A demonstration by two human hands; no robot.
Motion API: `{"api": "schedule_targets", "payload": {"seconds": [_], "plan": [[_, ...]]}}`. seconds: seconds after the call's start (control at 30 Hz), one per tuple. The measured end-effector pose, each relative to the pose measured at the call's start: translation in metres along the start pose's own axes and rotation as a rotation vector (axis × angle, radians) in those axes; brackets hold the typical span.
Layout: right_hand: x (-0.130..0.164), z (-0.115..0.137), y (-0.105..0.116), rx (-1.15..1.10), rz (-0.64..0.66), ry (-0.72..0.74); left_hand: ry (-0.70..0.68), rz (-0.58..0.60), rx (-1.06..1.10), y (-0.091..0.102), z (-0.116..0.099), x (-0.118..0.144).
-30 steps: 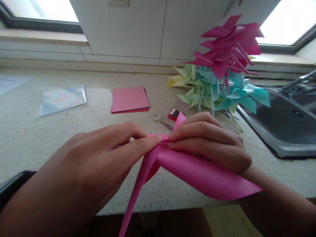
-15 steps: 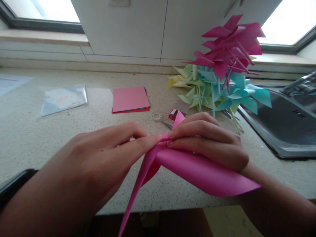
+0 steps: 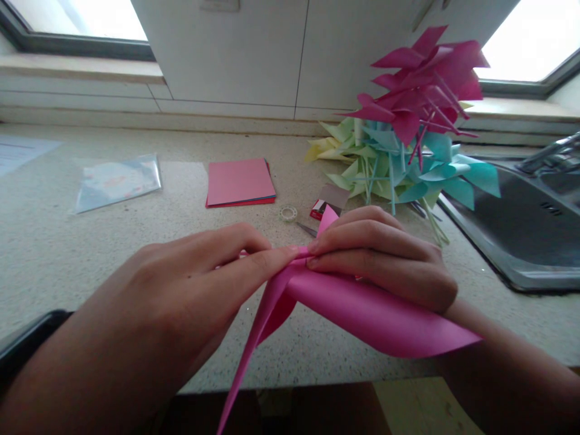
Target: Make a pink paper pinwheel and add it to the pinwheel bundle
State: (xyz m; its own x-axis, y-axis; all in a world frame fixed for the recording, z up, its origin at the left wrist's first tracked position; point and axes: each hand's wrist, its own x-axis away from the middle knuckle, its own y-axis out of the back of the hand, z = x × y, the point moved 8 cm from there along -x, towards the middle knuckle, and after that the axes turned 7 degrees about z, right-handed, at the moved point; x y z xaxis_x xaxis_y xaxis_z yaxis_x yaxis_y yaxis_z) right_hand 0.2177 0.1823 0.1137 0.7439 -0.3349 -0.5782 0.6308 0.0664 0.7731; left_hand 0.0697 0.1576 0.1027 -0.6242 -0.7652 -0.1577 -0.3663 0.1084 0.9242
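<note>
A pink paper pinwheel (image 3: 371,314) is held between both hands above the counter's front edge, its curved blades pointing down left, right and up. My left hand (image 3: 194,290) pinches it near the centre, thumb on the folded paper. From the other side, the fingers of my right hand (image 3: 385,257) close on the same centre, and part of the paper is hidden behind them. Just beyond the hands lie a roll of clear tape (image 3: 287,213), a small red and black box (image 3: 321,207) and a grey pointed tip (image 3: 307,229), mostly covered.
A stack of coloured paper squares (image 3: 240,183) lies mid-counter, with a clear plastic packet (image 3: 118,183) to its left. Several finished pinwheels in magenta (image 3: 421,84) and turquoise (image 3: 441,169) are piled at the back right, beside a steel sink (image 3: 512,241). A paper sheet (image 3: 22,151) is far left.
</note>
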Motion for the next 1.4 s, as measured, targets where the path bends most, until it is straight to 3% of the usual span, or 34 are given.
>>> {"api": "schedule_targets", "payload": {"seconds": [0.5,0.7,1.4], "plan": [[-0.001,-0.001,-0.003,0.008,0.013,0.01,0.018,0.036,-0.018,-0.004,0.002,0.001],[0.005,-0.004,-0.004,0.05,-0.117,0.066,0.025,0.048,-0.027,-0.005,0.003,0.001],[0.003,-0.002,-0.001,-0.023,-0.059,0.017,-0.097,0.024,0.008,0.003,-0.01,-0.004]]}}
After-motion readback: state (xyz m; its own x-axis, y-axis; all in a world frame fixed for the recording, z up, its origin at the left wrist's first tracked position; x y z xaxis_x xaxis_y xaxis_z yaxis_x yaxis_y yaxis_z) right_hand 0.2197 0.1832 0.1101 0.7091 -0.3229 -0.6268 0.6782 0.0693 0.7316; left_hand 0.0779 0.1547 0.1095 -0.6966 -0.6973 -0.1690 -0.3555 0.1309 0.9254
